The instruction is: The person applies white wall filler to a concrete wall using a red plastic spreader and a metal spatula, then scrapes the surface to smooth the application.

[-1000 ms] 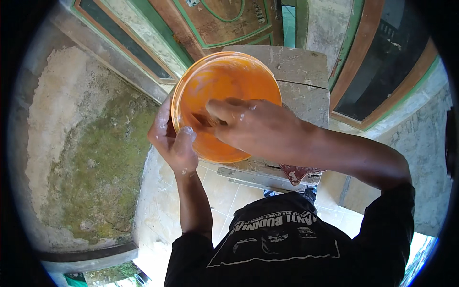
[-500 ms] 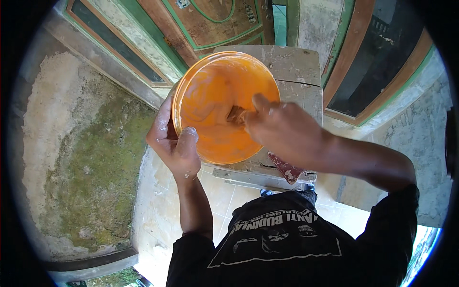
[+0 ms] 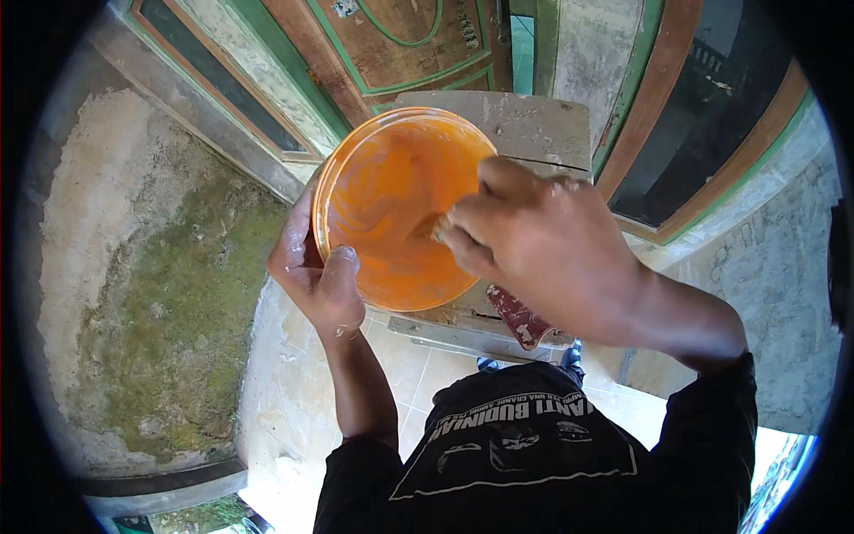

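An orange plastic bucket (image 3: pixel 391 169), smeared with whitish residue inside, is tilted with its mouth facing me on a worn wooden table. My left hand (image 3: pixel 320 276) grips its rim at the left, thumb over the edge and fingers round the outside; whitish specks cover the skin. Over the bucket's right side is my right hand (image 3: pixel 551 245), closed round a short brown tool (image 3: pixel 436 230) whose end points into the bucket. Most of that tool is hidden by the fingers and blurred, so its kind is unclear.
The wooden table (image 3: pixel 543 125) stands before a brown and green door (image 3: pixel 400 44). A dark red, white-spotted flat piece (image 3: pixel 520 319) lies at its near edge. Mossy ground (image 3: pixel 169 329) is on the left, a framed window (image 3: pixel 703 116) on the right, pale floor tiles (image 3: pixel 400 356) below.
My right hand has lifted closer to the view, and the brown tool's end shows less. The bucket and my left hand have shifted slightly left and toward me.
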`<action>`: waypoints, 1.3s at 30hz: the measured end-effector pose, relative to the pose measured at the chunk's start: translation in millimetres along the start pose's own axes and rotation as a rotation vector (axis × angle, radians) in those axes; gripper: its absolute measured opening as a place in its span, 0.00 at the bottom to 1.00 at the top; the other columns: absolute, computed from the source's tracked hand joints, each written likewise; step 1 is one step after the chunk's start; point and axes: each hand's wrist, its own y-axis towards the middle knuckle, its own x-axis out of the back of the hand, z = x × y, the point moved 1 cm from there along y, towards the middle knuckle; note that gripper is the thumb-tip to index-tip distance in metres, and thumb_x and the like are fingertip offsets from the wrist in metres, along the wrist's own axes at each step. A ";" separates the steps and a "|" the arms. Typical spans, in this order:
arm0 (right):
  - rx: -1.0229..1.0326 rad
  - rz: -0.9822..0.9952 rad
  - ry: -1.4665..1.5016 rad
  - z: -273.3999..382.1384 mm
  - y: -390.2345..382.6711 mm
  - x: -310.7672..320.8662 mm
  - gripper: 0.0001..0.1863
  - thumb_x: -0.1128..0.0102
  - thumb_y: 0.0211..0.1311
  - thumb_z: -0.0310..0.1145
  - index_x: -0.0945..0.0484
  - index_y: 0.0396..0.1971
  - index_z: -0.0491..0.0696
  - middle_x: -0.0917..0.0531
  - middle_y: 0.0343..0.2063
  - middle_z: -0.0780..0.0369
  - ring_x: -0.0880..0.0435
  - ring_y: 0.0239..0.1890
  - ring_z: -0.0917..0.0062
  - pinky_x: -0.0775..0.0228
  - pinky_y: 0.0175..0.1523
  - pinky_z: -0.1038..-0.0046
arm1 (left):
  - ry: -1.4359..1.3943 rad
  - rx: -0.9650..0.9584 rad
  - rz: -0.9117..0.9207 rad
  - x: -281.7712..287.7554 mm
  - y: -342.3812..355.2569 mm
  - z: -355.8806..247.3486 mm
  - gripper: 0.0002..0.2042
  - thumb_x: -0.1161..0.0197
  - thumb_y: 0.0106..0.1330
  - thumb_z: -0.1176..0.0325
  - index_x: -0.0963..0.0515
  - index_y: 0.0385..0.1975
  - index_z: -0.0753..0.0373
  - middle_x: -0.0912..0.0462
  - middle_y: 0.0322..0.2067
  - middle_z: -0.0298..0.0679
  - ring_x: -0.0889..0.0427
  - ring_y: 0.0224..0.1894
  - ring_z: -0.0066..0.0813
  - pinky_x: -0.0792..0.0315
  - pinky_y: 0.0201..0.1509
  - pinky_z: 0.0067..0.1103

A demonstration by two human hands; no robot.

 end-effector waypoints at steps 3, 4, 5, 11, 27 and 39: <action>0.016 0.099 -0.079 13.6 -8.3 13.3 0.09 0.38 0.51 0.35 0.25 0.20 0.46 0.31 0.21 0.62 0.23 0.16 0.74 0.29 0.22 0.74 | -0.004 -0.023 0.011 1.6 -2.6 -1.1 0.28 0.52 0.42 0.75 0.32 0.48 0.82 0.23 0.42 0.50 0.23 0.45 0.34 0.32 0.54 0.26; -0.019 0.126 -0.066 16.9 -8.9 20.7 0.09 0.38 0.51 0.35 0.25 0.21 0.46 0.31 0.21 0.62 0.24 0.16 0.76 0.29 0.21 0.74 | -0.003 -0.044 0.020 2.7 -3.7 -1.8 0.28 0.52 0.42 0.74 0.32 0.48 0.82 0.23 0.42 0.50 0.23 0.45 0.34 0.32 0.54 0.26; -0.056 0.154 -0.053 17.4 -9.7 24.0 0.09 0.37 0.50 0.34 0.25 0.22 0.46 0.31 0.21 0.63 0.24 0.16 0.77 0.29 0.21 0.75 | -0.001 -0.042 0.020 2.5 -4.8 -1.9 0.28 0.52 0.42 0.74 0.32 0.48 0.82 0.23 0.42 0.50 0.23 0.45 0.34 0.32 0.54 0.26; 0.027 0.094 0.022 -2.7 -10.2 -29.4 0.12 0.35 0.48 0.37 0.25 0.27 0.46 0.30 0.23 0.63 0.24 0.17 0.76 0.30 0.21 0.75 | -0.046 -0.038 0.074 -0.5 -11.9 0.4 0.31 0.53 0.38 0.75 0.32 0.48 0.83 0.23 0.42 0.51 0.23 0.46 0.35 0.33 0.55 0.26; -0.116 0.242 -0.120 21.9 -12.0 -33.9 0.14 0.41 0.49 0.27 0.25 0.38 0.45 0.32 0.31 0.61 0.23 0.18 0.78 0.25 0.23 0.75 | -0.077 -0.065 -0.004 25.2 -29.4 13.7 0.33 0.51 0.33 0.74 0.31 0.46 0.84 0.22 0.41 0.53 0.22 0.44 0.37 0.32 0.54 0.26; 0.018 0.036 -0.023 23.0 4.0 -29.7 0.20 0.46 0.46 0.17 0.30 0.44 0.39 0.34 0.33 0.57 0.22 0.35 0.69 0.25 0.36 0.73 | -0.041 0.028 -0.102 22.1 -7.2 9.0 0.30 0.53 0.38 0.76 0.30 0.47 0.81 0.22 0.42 0.50 0.23 0.46 0.34 0.33 0.56 0.26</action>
